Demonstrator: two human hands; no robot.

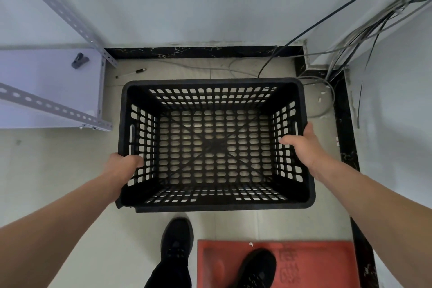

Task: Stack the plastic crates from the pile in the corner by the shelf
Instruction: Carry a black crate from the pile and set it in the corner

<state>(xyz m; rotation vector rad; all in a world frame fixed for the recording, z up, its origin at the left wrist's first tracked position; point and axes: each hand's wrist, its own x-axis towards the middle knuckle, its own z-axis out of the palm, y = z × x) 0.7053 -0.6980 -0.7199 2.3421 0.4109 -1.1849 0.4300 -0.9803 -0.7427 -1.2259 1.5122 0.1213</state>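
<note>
At nine o'clock stands the shelf [49,86]. The left hand [121,168] clamps the black crate's [215,145] left rim, thumb inside, fingers hidden beneath. The crate sits mid-frame over the corner floor [58,170]; whether it rests or hangs, I cannot tell. The right hand [306,147] grips the right rim likewise. At two o'clock loose cables [327,86] could snag a corner. At five o'clock a red slab [315,262] underfoot could cause a stumble. No other crates are visible.
</note>
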